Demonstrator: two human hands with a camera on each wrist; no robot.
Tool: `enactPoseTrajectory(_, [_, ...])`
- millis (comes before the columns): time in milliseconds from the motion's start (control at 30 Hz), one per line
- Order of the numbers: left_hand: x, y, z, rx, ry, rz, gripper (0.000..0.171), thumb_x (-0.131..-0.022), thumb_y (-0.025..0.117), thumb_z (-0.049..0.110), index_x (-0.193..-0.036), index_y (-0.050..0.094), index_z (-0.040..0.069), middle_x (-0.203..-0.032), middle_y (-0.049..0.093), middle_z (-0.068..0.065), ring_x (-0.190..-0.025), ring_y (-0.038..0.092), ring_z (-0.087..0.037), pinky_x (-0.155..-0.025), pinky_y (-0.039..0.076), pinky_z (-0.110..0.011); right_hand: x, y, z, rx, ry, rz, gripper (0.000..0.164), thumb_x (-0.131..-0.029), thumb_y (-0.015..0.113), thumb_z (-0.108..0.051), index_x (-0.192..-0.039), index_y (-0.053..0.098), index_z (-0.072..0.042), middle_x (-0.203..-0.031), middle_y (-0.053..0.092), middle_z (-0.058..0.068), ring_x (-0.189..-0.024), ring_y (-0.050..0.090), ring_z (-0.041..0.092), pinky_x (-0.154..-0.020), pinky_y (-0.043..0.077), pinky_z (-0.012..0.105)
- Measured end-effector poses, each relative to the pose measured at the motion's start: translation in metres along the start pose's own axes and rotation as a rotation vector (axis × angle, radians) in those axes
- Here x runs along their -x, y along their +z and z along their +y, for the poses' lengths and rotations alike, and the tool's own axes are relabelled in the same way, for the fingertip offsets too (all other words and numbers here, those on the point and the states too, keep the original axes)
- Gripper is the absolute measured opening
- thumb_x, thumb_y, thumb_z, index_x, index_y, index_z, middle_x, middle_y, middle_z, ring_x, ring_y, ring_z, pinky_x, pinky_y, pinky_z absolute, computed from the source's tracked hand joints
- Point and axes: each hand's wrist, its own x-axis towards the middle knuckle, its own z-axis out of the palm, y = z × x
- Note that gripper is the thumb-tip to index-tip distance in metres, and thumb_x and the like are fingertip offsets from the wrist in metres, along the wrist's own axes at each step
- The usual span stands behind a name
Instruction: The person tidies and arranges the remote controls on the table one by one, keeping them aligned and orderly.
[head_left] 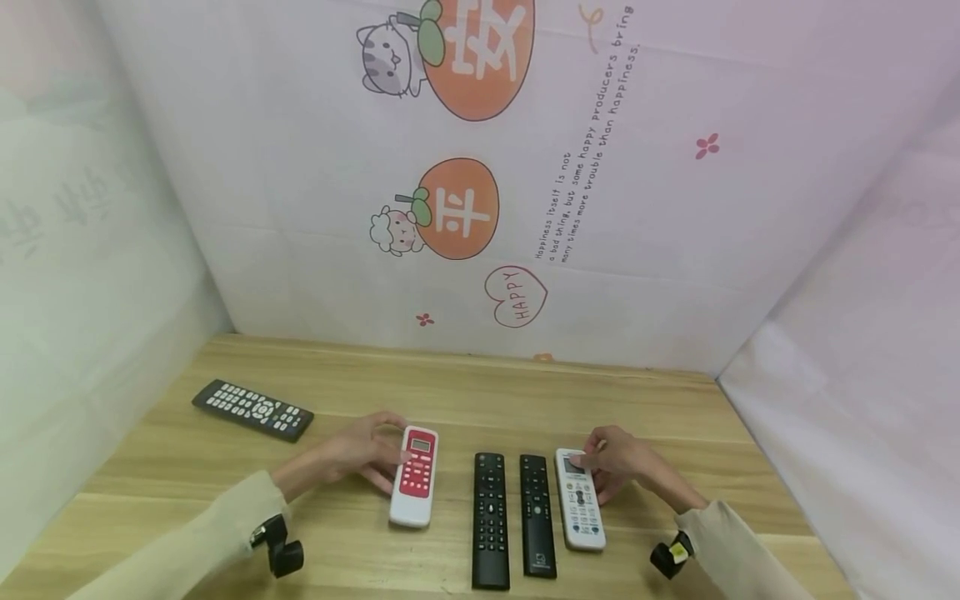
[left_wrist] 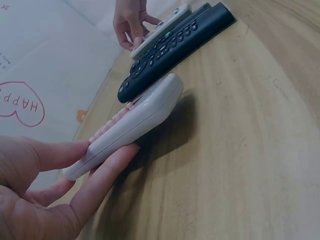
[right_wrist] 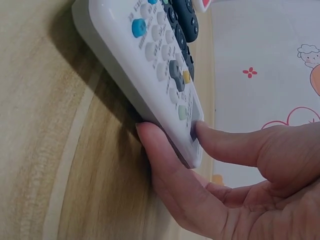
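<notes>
My left hand point(head_left: 372, 450) grips a white remote control with a red button panel point(head_left: 417, 477), thumb on its face and fingers beneath; in the left wrist view the remote point(left_wrist: 135, 120) is tilted over the table, with a shadow below it. At the right, my right hand point(head_left: 619, 460) pinches the top end of a white remote with a small grey screen point(head_left: 581, 508). Its thumb lies on the screen in the right wrist view, and the fingers hold the side and underside. Two black remotes, a longer one point(head_left: 491, 521) and a shorter one point(head_left: 537, 517), lie side by side between the hands.
Another black remote with white buttons point(head_left: 253, 409) lies slantwise at the far left of the wooden table point(head_left: 450, 396). Printed white cloth point(head_left: 637, 275) hangs behind the table and along both sides. Small dark cameras are strapped at both wrists.
</notes>
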Motion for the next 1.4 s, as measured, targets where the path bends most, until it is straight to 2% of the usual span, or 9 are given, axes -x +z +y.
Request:
enactPoseTrajectory(167, [0.001, 0.013, 0.000, -0.012, 0.009, 0.004, 0.068, -0.096, 0.070, 0.003, -0.151, 0.030, -0.006, -0.113, 0.070, -0.028, -0.091, 0.075, -0.034, -0.074, 0.068, -0.046, 0.000, 0.002, 0.000, -0.011, 0.001, -0.001, 0.017, -0.100, 0.070, -0.010, -0.101, 0.057, 0.002, -0.084, 0.068, 0.018, -0.067, 0.072, 0.026, -0.060, 0.067, 0.037])
enactPoseTrajectory(433, [0.004, 0.032, 0.000, -0.035, 0.031, 0.005, 0.064, -0.093, 0.071, -0.001, -0.146, 0.035, -0.007, -0.105, 0.069, -0.026, -0.083, 0.075, -0.031, -0.070, 0.068, -0.046, -0.002, 0.005, 0.003, -0.020, -0.003, -0.003, 0.016, -0.100, 0.069, -0.008, -0.099, 0.056, 0.001, -0.081, 0.070, 0.017, -0.067, 0.072, 0.024, -0.060, 0.067, 0.038])
enactPoseTrajectory(667, [0.006, 0.038, 0.000, -0.073, 0.040, 0.023, 0.060, -0.091, 0.071, -0.006, -0.140, 0.038, -0.011, -0.098, 0.071, -0.024, -0.076, 0.075, -0.028, -0.065, 0.068, -0.040, -0.003, 0.004, 0.001, -0.011, -0.004, -0.001, 0.017, -0.100, 0.070, -0.009, -0.099, 0.056, 0.002, -0.083, 0.070, 0.018, -0.068, 0.072, 0.024, -0.061, 0.068, 0.038])
enactPoseTrajectory(900, [0.008, 0.046, 0.005, -0.233, 0.062, 0.094, 0.050, -0.088, 0.074, -0.009, -0.132, 0.052, -0.010, -0.097, 0.065, -0.019, -0.072, 0.071, -0.025, -0.059, 0.067, -0.039, -0.004, 0.003, 0.000, -0.001, 0.000, 0.009, 0.018, -0.099, 0.071, -0.009, -0.099, 0.057, 0.002, -0.083, 0.069, 0.017, -0.067, 0.071, 0.023, -0.061, 0.067, 0.037])
enactPoseTrajectory(1000, [0.008, 0.049, 0.006, -0.268, 0.072, 0.116, 0.048, -0.087, 0.075, -0.010, -0.130, 0.055, -0.008, -0.099, 0.063, -0.018, -0.073, 0.070, -0.026, -0.058, 0.067, -0.040, -0.004, 0.002, 0.000, 0.005, -0.003, 0.006, 0.017, -0.100, 0.070, -0.009, -0.099, 0.057, 0.002, -0.082, 0.070, 0.017, -0.067, 0.072, 0.023, -0.060, 0.067, 0.036])
enactPoseTrajectory(1233, [0.009, 0.049, 0.006, -0.289, 0.092, 0.117, 0.049, -0.086, 0.076, -0.009, -0.131, 0.055, -0.008, -0.100, 0.062, -0.018, -0.071, 0.070, -0.026, -0.058, 0.067, -0.040, -0.005, 0.002, 0.001, 0.007, -0.003, 0.009, 0.018, -0.100, 0.071, -0.010, -0.100, 0.057, 0.002, -0.084, 0.069, 0.017, -0.068, 0.072, 0.023, -0.061, 0.067, 0.037])
enactPoseTrajectory(1400, [0.009, 0.048, 0.008, -0.345, 0.100, 0.124, 0.050, -0.086, 0.078, -0.006, -0.132, 0.056, -0.007, -0.100, 0.065, -0.016, -0.066, 0.070, -0.024, -0.057, 0.067, -0.038, -0.004, 0.001, 0.001, -0.003, -0.015, -0.017, 0.018, -0.101, 0.069, -0.010, -0.100, 0.056, 0.002, -0.082, 0.070, 0.018, -0.067, 0.072, 0.025, -0.060, 0.068, 0.038])
